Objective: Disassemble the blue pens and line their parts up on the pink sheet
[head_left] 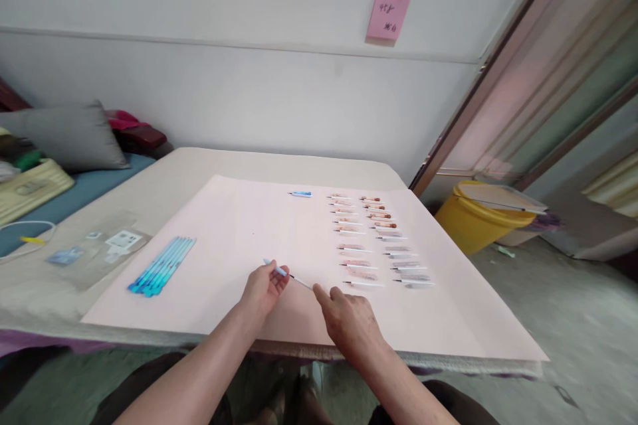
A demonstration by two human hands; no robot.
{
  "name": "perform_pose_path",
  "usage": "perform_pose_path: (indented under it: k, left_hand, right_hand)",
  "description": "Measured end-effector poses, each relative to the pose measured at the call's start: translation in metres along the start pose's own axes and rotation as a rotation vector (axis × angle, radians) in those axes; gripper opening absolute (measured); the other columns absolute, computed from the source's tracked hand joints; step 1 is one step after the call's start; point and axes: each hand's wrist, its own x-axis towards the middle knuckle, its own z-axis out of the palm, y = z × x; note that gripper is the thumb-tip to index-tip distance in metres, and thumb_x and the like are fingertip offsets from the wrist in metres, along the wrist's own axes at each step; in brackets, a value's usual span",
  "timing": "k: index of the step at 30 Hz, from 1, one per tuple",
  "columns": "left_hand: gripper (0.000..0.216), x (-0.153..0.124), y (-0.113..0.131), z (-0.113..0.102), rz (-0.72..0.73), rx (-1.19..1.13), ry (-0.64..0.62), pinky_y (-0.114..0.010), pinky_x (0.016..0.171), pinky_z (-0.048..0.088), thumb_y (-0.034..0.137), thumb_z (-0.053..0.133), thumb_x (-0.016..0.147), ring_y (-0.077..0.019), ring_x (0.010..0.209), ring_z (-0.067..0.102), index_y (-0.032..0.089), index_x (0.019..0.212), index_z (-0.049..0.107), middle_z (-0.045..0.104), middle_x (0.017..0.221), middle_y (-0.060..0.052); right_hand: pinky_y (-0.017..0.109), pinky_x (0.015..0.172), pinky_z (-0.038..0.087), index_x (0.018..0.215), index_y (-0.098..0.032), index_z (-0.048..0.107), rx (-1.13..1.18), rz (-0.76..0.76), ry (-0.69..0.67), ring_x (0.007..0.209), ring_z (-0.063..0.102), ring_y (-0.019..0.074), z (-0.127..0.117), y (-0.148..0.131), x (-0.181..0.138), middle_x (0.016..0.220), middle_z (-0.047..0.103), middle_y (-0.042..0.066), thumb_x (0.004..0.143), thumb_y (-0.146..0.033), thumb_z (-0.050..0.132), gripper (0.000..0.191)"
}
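Pen refill [292,277] hangs just over the near middle of the pink sheet [234,226] on the surface, its blue end pinched in my left hand [262,289]. My right hand [349,322] touches its thin white end with the forefinger; whether it grips I cannot tell. Blue pens [162,265] lie to the left, rows of small parts [379,239] to the right.

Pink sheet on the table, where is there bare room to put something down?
Widest bare patch: middle of the pink sheet, between the blue pens and the two rows of small parts, beyond the left hand holding a pen refill. Also the right strip past those rows. Crowded: the rows themselves.
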Motion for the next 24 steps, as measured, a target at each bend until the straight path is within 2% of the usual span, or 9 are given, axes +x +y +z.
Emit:
perform_pose_path:
  k: [4,10,13,18,21,24]
  left_hand:
    - [0.008,0.0,0.0,0.001,-0.005,-0.01,-0.006,-0.027,0.055,0.054,0.009,0.055,0.078,-0.0147,0.062,0.062,0.014,0.076,0.05,0.06,0.07,-0.008]
    - [0.007,-0.003,-0.002,0.002,-0.045,0.002,-0.055,-0.027,0.055,0.054,0.008,0.057,0.076,-0.0159,0.063,0.063,0.012,0.076,0.051,0.061,0.071,-0.01]
    - [0.006,-0.006,-0.006,0.002,-0.062,0.048,-0.128,-0.027,0.058,0.055,0.008,0.057,0.075,-0.0173,0.066,0.065,0.012,0.077,0.053,0.063,0.074,-0.011]
    - [0.009,-0.014,-0.012,0.002,-0.072,0.099,-0.238,-0.028,0.066,0.054,0.009,0.058,0.075,-0.0179,0.072,0.066,0.013,0.082,0.054,0.064,0.077,-0.009]
    - [0.016,-0.016,-0.014,0.003,-0.09,0.078,-0.224,-0.031,0.068,0.054,0.006,0.055,0.076,-0.0185,0.074,0.067,0.015,0.09,0.052,0.065,0.078,-0.008]
    - [0.014,-0.016,-0.014,0.003,-0.178,0.071,-0.199,-0.031,0.07,0.054,0.006,0.052,0.076,-0.0201,0.078,0.067,0.013,0.087,0.051,0.066,0.079,-0.011]
  right_hand:
    - [0.024,0.049,0.03,0.123,-0.027,0.046,0.081,0.063,-0.009,0.059,0.061,0.0147,0.0,0.0,0.002,0.078,0.064,0.003,0.088,-0.018,0.038,0.037]
    - [0.023,0.056,0.034,0.113,-0.029,0.056,0.351,0.204,-0.039,0.069,0.063,0.0148,-0.004,0.003,0.007,0.077,0.068,0.001,0.09,-0.024,0.037,0.029]
    - [0.022,0.058,0.035,0.106,-0.026,0.061,0.584,0.27,-0.047,0.064,0.061,0.0143,-0.002,0.006,0.01,0.067,0.066,0.001,0.089,-0.025,0.037,0.029]
    - [0.022,0.055,0.036,0.091,-0.017,0.065,1.002,0.288,-0.042,0.052,0.053,0.0128,0.006,0.01,0.015,0.048,0.054,-0.003,0.086,-0.027,0.033,0.034]
    - [0.022,0.054,0.034,0.084,-0.016,0.065,1.102,0.325,-0.045,0.051,0.05,0.0124,0.01,0.01,0.018,0.047,0.053,-0.003,0.083,-0.03,0.037,0.031]
    - [0.022,0.055,0.033,0.078,-0.017,0.064,1.147,0.352,-0.015,0.052,0.048,0.0118,0.013,0.01,0.02,0.05,0.054,-0.003,0.082,-0.03,0.039,0.028]
